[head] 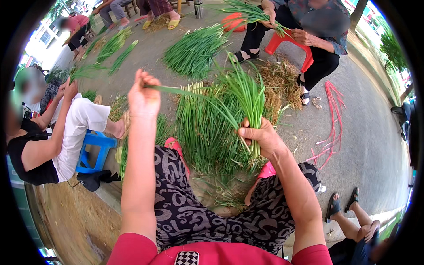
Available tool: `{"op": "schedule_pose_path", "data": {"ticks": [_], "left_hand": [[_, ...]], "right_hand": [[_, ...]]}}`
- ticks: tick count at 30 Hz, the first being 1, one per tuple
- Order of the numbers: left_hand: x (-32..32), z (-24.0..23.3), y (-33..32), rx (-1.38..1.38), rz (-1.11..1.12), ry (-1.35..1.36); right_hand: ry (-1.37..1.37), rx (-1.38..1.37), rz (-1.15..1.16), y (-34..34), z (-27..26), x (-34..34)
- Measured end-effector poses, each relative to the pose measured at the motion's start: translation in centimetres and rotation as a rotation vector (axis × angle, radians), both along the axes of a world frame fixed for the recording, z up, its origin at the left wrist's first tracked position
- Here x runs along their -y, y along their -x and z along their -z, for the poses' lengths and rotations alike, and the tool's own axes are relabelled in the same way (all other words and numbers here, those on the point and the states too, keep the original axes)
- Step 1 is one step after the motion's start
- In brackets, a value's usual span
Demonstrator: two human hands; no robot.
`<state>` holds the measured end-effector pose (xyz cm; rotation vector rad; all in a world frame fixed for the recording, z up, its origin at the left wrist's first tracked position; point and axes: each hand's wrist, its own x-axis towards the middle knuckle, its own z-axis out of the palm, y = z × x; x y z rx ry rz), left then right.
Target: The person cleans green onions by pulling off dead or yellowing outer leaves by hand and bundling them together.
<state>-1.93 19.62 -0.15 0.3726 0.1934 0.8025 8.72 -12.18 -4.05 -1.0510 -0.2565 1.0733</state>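
My right hand (265, 137) grips a small bunch of long green leaves, likely garlic chives (246, 96), by its pale stem ends, leaf tips pointing up and away. Raised at the left, my left hand (144, 96) has curled fingers on the end of one long leaf (198, 94). That leaf stretches across to the stems under my right thumb. Below both hands, a broad pile of the same greens (208, 132) lies on the pavement between my feet, which wear pink shoes (176, 145).
Dry brown leaf waste (280, 82) lies beyond my right hand, with pink strips (333, 122) farther right. Another heap of greens (195, 49) lies ahead. One person sits on a red stool (291, 46) handling greens; another sits left beside a blue stool (96, 149).
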Motion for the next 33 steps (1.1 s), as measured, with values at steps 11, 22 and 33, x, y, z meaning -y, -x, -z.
{"op": "schedule_pose_path", "data": {"ticks": [11, 22, 33], "left_hand": [[5.1, -0.5, -0.2, -0.604, 0.149, -0.361], [15.8, 2.1, -2.2, -0.646, 0.76, -0.874], [15.3, 2.7, -2.3, -0.696, 0.7, -1.034]], "right_hand": [[-0.022, 0.106, 0.282, -2.0, -0.8, 0.0], [0.022, 0.284, 0.306, -0.6, -1.1, -0.9], [0.059, 0.267, 0.322, -1.8, -0.4, -0.5]]}}
